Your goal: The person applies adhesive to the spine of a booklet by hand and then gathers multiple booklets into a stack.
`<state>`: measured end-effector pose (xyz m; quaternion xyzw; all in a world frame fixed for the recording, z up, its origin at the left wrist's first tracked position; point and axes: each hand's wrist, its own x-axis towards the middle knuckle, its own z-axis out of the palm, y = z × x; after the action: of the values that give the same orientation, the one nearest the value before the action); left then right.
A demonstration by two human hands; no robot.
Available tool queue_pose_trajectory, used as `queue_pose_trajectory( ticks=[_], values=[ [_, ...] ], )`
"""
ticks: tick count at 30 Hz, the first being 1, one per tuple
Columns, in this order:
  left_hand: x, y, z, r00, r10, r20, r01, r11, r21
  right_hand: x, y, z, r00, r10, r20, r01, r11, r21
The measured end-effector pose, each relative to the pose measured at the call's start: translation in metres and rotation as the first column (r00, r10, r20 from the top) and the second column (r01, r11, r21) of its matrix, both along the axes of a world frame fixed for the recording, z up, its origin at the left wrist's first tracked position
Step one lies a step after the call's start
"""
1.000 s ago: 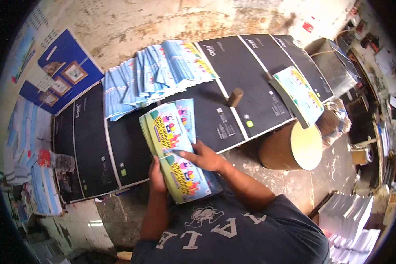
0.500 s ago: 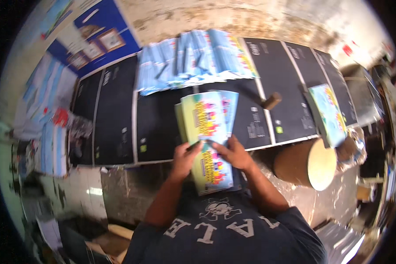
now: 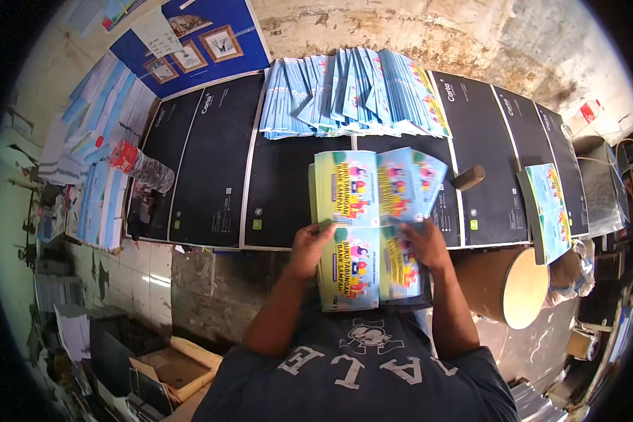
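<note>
A stack of printed booklet covers [image 3: 347,193], yellow-green with colourful cartoon figures, lies upright in front of me and overhangs the table's near edge. My left hand [image 3: 311,250] grips its left edge, the thumb on top and the fingers hidden beneath. Several blurred covers [image 3: 399,184] fan out to the right from under the stack's right side. Closed on their right edge is my right hand [image 3: 427,245], its fingers partly blurred. Beyond the stack, a long row of folded blue booklets [image 3: 355,98] leans along the table's far side.
Black panels cover the table [image 3: 214,169]. A short brown cylindrical block [image 3: 470,177] sits right of the covers, and another cover stack [image 3: 547,211] at the right end. Left are a plastic bottle [image 3: 144,167] and piled sheets [image 3: 105,197]. A round drum [image 3: 524,288] stands below right.
My hands have moved apart, the right one carrying covers rightward so they fan out from the stack. The whole view has shifted slightly.
</note>
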<state>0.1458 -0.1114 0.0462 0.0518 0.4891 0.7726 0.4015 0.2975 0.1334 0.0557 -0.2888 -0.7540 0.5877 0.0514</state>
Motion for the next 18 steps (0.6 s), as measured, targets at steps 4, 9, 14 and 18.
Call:
queue_pose_trajectory(
  ticks=[4, 9, 14, 18],
  values=[
    [0.015, 0.022, -0.007, 0.997, 0.000, -0.072, -0.009, 0.993, -0.119, -0.024, -0.042, 0.026, 0.985, 0.048, -0.166, -0.092, 0.959, -0.268],
    [0.008, 0.022, -0.021, 0.997, 0.042, -0.066, -0.050, 0.993, -0.110, -0.025, -0.035, 0.023, 0.989, 0.065, -0.133, -0.107, 0.933, -0.343],
    [-0.017, 0.000, -0.009, 0.993, 0.108, 0.048, -0.107, 0.994, -0.005, -0.008, -0.007, 0.000, 0.999, 0.018, -0.049, -0.035, 0.924, -0.381],
    [-0.020, -0.001, 0.000, 0.997, 0.076, -0.017, -0.075, 0.996, 0.047, -0.012, -0.007, -0.003, 0.992, 0.097, 0.080, -0.106, 0.988, 0.115]
  ],
)
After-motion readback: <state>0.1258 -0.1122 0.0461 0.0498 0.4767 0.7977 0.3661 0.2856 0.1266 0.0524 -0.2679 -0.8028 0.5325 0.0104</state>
